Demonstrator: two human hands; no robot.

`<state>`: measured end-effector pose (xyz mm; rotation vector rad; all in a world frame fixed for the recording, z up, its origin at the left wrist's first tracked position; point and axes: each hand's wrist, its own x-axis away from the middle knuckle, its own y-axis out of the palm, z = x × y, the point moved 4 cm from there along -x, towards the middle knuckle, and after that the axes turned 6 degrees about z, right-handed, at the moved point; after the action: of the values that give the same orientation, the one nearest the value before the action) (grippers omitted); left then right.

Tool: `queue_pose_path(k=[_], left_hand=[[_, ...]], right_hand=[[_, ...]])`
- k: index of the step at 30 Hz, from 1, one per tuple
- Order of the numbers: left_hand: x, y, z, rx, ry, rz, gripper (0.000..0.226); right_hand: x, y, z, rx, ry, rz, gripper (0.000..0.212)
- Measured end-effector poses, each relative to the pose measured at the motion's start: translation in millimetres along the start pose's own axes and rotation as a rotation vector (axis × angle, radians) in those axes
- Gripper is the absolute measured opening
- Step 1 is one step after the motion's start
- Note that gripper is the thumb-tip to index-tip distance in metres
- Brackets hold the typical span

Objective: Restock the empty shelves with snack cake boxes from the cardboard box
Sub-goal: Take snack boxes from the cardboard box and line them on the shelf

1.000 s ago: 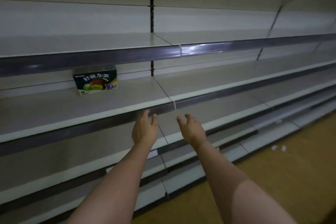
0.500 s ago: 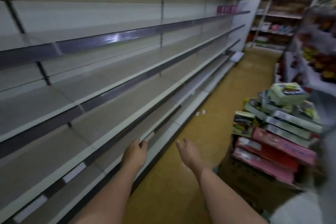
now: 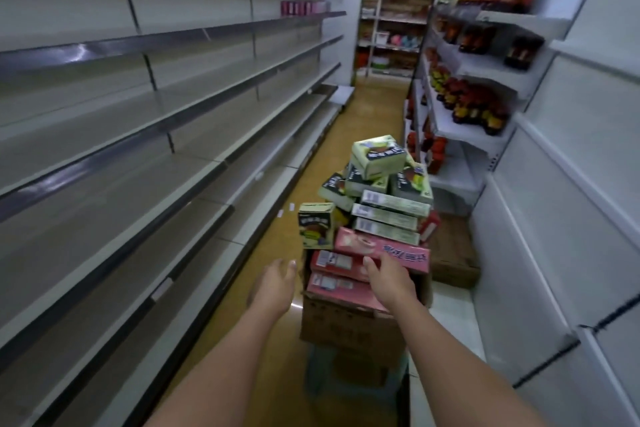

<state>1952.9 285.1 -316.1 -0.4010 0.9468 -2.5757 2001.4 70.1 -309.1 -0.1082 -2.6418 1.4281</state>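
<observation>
A brown cardboard box (image 3: 343, 324) stands in the aisle ahead, heaped with snack cake boxes. Green boxes (image 3: 379, 158) sit on top, one green box (image 3: 316, 225) stands upright at the left, and pink boxes (image 3: 398, 251) lie below. My left hand (image 3: 275, 282) hovers open just left of the pile, holding nothing. My right hand (image 3: 389, 279) reaches over the lower pink boxes, fingers relaxed, at or just above them. Bare grey shelves (image 3: 145, 135) run along the left side.
The cardboard box rests on a low stool (image 3: 320, 374). Stocked shelves with dark bottles (image 3: 485, 35) line the right of the aisle, white panels (image 3: 571, 218) nearer me. A wooden crate (image 3: 453, 253) lies behind the pile. The yellow floor (image 3: 277, 239) runs between.
My view has swung right from the bare shelves, with one green box on them, to the aisle. Both hands, empty throughout, now reach the pile on the cardboard box.
</observation>
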Motion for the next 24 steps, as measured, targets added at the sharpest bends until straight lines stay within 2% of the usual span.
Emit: queue_pose_path(k=[3, 8, 16, 24], left_hand=[[-3.0, 34.9, 32.2, -0.008, 0.065, -0.035, 0.047], [-20.6, 73.7, 65.2, -0.057, 0.103, -0.082, 0.049], [-63.5, 106.7, 108.8, -0.083, 0.194, -0.079, 0.055], [-131.1, 102.3, 141.9, -0.032, 0.23, -0.045, 0.06]], right_hand=[[-22.1, -25.8, 31.2, 0.036, 0.048, 0.029, 0.053], [-53.8, -56.0, 58.0, 0.009, 0.094, 0.11, 0.047], [-100.3, -73.3, 59.3, 0.017, 0.103, 0.155, 0.044], [-161.4, -74.5, 28.0, 0.051, 0.108, 0.159, 0.056]])
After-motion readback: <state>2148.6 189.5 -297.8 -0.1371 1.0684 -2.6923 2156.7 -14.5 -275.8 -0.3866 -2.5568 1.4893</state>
